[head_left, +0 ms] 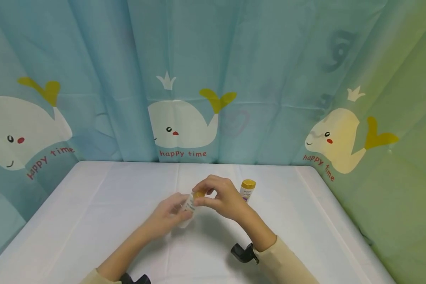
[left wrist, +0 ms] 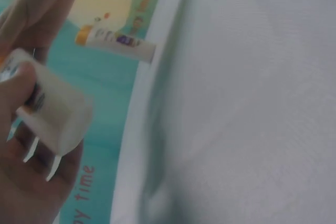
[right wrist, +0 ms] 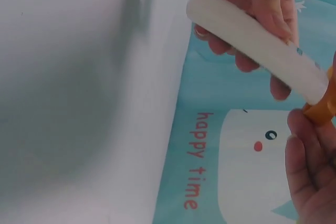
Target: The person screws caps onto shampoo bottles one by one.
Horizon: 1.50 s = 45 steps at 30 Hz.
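Note:
Near the middle of the table, my left hand (head_left: 168,215) grips a white bottle (head_left: 189,204) around its body, tilted with its top toward the upper right. The thumb and fingers of my right hand (head_left: 221,197) pinch the bottle's yellow-orange cap (head_left: 198,194). In the right wrist view the cap (right wrist: 321,109) sits at the end of the white bottle (right wrist: 252,43); whether it is loose there I cannot tell. A second white bottle (head_left: 246,190) with a gold cap stands just beyond my right hand, its lower part hidden by that hand.
A white cloth covers the table (head_left: 103,201). Behind and beside it hang blue-green curtains (head_left: 269,79) with whale prints. Black camera mounts (head_left: 243,253) are on both wrists, close to the tabletop.

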Each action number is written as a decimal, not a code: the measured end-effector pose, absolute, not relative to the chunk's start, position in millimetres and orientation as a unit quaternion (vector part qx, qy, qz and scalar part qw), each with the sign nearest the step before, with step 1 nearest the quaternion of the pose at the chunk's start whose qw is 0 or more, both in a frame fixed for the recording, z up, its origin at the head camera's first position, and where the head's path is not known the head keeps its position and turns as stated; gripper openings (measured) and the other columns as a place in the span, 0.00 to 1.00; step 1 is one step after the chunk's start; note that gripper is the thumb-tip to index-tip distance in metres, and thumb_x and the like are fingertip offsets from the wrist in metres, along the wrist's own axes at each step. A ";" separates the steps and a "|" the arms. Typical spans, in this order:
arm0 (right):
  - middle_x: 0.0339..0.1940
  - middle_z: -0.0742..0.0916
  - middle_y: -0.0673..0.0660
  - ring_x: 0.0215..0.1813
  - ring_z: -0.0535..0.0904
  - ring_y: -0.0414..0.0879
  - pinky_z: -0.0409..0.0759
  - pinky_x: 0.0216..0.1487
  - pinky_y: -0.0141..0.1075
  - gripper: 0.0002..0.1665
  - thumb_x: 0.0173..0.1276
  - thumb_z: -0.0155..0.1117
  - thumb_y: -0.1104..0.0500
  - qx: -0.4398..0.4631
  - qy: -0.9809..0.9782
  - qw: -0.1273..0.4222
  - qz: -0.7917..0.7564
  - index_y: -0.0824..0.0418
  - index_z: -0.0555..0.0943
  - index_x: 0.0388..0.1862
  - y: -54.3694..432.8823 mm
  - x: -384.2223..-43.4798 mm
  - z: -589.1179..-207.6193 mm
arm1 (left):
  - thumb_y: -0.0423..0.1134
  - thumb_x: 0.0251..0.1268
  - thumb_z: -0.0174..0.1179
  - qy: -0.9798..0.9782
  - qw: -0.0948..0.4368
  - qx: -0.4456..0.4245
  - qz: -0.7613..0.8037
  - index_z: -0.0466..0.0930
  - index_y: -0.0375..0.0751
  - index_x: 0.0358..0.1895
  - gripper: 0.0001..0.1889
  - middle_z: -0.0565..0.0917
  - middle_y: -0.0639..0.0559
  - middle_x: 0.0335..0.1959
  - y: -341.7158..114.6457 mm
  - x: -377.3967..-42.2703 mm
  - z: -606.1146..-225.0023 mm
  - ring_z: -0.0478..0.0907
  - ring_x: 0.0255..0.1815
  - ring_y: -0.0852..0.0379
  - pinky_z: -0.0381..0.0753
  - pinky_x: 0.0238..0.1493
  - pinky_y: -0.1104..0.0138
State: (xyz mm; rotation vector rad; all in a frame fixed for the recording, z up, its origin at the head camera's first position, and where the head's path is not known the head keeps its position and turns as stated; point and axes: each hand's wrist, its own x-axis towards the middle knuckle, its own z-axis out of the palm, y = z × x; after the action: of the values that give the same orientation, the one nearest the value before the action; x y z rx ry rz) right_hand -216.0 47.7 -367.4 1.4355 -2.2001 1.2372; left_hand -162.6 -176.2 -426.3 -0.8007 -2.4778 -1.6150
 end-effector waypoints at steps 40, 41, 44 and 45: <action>0.48 0.89 0.54 0.40 0.87 0.46 0.84 0.39 0.34 0.19 0.72 0.64 0.51 0.276 -0.806 -0.034 0.523 0.58 0.83 0.57 20.7 -211.7 -397.6 | 0.47 0.69 0.64 -0.861 0.181 -0.058 -0.472 0.77 0.48 0.60 0.20 0.84 0.52 0.53 -178.6 -166.0 -421.5 0.83 0.49 0.53 0.84 0.50 0.56; 0.49 0.89 0.55 0.42 0.87 0.45 0.84 0.41 0.33 0.19 0.72 0.63 0.52 0.279 -0.803 -0.043 0.525 0.58 0.83 0.57 19.2 -212.7 -400.0 | 0.46 0.69 0.64 -0.859 0.175 -0.056 -0.478 0.77 0.49 0.60 0.19 0.85 0.52 0.53 -180.6 -167.1 -422.0 0.83 0.49 0.52 0.84 0.50 0.56; 0.51 0.88 0.56 0.44 0.87 0.44 0.84 0.43 0.33 0.18 0.72 0.63 0.55 0.282 -0.796 -0.069 0.531 0.58 0.82 0.58 13.8 -215.5 -406.1 | 0.43 0.68 0.65 -0.853 0.158 -0.054 -0.495 0.77 0.49 0.59 0.18 0.85 0.50 0.54 -186.0 -170.4 -424.3 0.83 0.51 0.49 0.84 0.51 0.55; 0.51 0.88 0.56 0.45 0.87 0.45 0.84 0.44 0.34 0.19 0.71 0.63 0.55 0.280 -0.795 -0.077 0.533 0.58 0.82 0.58 11.9 -216.0 -407.6 | 0.43 0.68 0.65 -0.852 0.152 -0.054 -0.498 0.77 0.49 0.59 0.18 0.84 0.49 0.54 -187.7 -171.6 -425.8 0.83 0.52 0.48 0.84 0.52 0.54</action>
State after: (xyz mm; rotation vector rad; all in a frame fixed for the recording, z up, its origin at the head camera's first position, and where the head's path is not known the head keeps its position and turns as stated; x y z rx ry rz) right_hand -216.0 11.9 -407.6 0.9246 -2.6274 1.7603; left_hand -171.6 -187.7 -425.8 -0.1538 -2.4441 -1.4297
